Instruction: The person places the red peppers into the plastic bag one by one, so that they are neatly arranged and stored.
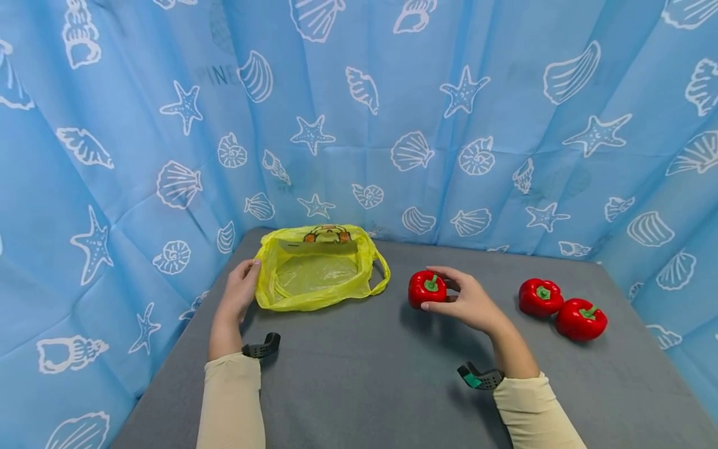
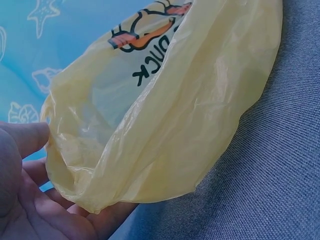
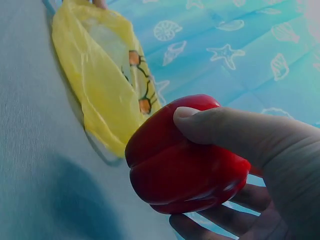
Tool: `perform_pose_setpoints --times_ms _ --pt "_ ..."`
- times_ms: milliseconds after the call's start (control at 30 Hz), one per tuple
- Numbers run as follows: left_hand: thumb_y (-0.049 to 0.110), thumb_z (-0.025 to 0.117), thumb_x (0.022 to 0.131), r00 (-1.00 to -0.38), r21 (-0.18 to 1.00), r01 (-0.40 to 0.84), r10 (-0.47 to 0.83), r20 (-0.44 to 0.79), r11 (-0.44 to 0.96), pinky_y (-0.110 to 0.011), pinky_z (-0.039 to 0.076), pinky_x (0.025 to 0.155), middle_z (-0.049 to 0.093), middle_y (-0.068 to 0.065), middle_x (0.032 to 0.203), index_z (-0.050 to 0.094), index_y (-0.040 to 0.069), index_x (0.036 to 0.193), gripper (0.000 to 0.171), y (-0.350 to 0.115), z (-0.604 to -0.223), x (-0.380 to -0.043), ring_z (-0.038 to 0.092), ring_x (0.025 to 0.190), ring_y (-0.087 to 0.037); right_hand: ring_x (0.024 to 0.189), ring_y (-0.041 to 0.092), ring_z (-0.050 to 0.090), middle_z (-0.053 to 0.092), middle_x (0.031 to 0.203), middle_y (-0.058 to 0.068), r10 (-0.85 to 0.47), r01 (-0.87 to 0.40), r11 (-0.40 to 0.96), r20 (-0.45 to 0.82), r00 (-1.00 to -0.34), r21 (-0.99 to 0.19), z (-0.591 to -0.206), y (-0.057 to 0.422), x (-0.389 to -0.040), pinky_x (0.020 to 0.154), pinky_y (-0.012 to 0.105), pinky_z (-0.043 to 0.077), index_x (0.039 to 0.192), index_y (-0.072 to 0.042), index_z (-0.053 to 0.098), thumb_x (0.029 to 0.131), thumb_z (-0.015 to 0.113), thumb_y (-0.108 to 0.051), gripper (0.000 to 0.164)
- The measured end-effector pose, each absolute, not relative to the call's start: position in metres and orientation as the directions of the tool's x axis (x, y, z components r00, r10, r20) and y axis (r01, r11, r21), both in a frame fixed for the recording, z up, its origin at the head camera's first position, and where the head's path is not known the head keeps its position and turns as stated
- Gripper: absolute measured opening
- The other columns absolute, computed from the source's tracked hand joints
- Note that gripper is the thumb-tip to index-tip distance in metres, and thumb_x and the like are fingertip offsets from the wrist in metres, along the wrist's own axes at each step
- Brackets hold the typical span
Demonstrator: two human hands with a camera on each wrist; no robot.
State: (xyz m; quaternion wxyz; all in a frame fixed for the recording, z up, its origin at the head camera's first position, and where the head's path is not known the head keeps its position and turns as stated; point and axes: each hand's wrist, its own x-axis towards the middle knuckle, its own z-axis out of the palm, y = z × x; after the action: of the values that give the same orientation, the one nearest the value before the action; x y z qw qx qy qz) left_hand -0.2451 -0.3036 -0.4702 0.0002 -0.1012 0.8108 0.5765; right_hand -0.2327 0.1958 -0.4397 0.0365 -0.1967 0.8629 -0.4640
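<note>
A yellow plastic bag (image 1: 314,302) stands with its mouth open at the back left of the table, a duck print on its inner far side. My left hand (image 1: 241,288) pinches the bag's left edge; in the left wrist view the thumb (image 2: 32,137) lies at the rim with the other fingers beneath. My right hand (image 1: 468,302) grips a red bell pepper (image 1: 424,290), green stem up, between thumb and fingers. This pepper is held above the table to the right of the bag, its shadow falling on the cloth below.
Two more red bell peppers (image 1: 540,297) (image 1: 581,320) lie side by side at the right of the grey table (image 1: 348,374). A blue curtain (image 1: 359,125) with white shells and starfish closes off the back and sides. The bag's handle loop (image 1: 384,274) sticks out rightward.
</note>
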Motion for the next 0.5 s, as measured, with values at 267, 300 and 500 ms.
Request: perform_pose_setpoints --times_ms 267,300,500 --pt "0.06 0.034 0.112 -0.977 0.935 -0.185 -0.162 -0.14 0.303 -0.052 0.041 0.116 0.039 -0.019 0.163 0.035 0.01 0.163 0.072 -0.304 -0.471 -0.245 0.046 0.139 -0.034 0.131 0.042 0.061 0.059 0.149 0.015 -0.389 -0.321 0.455 0.138 -0.911 -0.83 -0.438 0.166 -0.243 0.097 0.051 0.061 0.152 -0.009 0.054 0.085 0.091 -0.029 0.079" --pt "0.061 0.034 0.111 -0.976 0.934 -0.188 -0.163 -0.144 0.303 -0.052 0.041 0.117 0.038 -0.019 0.163 0.036 0.01 0.163 0.072 -0.304 -0.471 -0.245 0.046 0.139 -0.034 0.131 0.041 0.062 0.059 0.149 0.015 -0.389 -0.324 0.451 0.143 -0.91 -0.832 -0.438 0.162 -0.244 0.097 0.05 0.061 0.152 -0.009 0.054 0.085 0.091 -0.029 0.079" --pt "0.061 0.034 0.111 -0.978 0.936 -0.18 -0.156 -0.137 0.304 -0.052 0.042 0.115 0.039 -0.02 0.162 0.036 0.009 0.163 0.073 -0.302 -0.471 -0.245 0.046 0.137 -0.034 0.13 0.039 0.062 0.06 0.148 0.012 -0.393 -0.338 0.424 0.166 -0.905 -0.84 -0.434 0.139 -0.252 0.095 0.049 0.062 0.151 -0.009 0.055 0.084 0.092 -0.028 0.079"
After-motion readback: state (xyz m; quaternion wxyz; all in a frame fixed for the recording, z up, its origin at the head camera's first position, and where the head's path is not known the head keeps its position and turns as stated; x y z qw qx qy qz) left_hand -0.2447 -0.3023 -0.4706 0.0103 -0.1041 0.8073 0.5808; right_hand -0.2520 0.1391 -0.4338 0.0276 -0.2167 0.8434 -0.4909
